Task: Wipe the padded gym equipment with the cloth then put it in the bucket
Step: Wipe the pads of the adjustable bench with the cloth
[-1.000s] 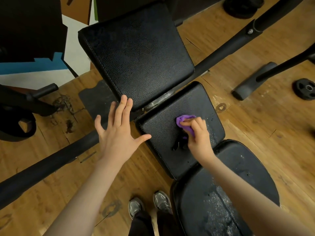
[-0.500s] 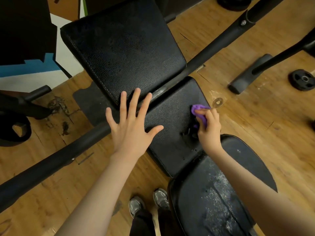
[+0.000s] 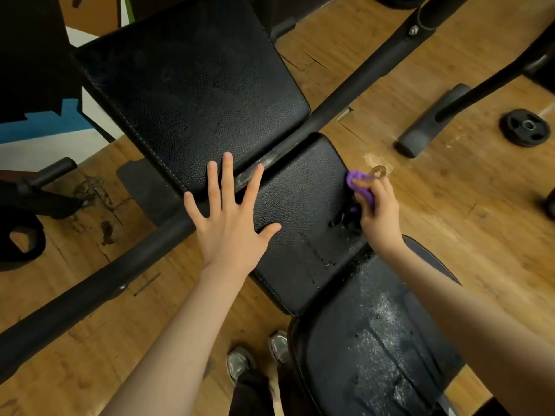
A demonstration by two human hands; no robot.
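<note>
Black pebbled vinyl covers the middle pad [image 3: 303,211], beaded with droplets, where the right hand [image 3: 379,217] pinches a bunched purple cloth [image 3: 360,187] against its right edge. Fingers spread flat, the left hand [image 3: 231,226] presses on the pad's left side and the back pad [image 3: 192,94]. Scuffed wooden floor [image 3: 450,205] surrounds the bench, with a weight plate [image 3: 525,127] lying at right.

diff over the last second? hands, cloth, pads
The right hand, gripping the purple cloth, slid it from the middle of the small middle pad out to that pad's right edge. The left hand, fingers spread, shifted right from beside the pads to over the seam between the middle pad and the large back pad. Grip on the cloth unchanged; the wet-looking seat pad and the weight plate stayed put.
</note>
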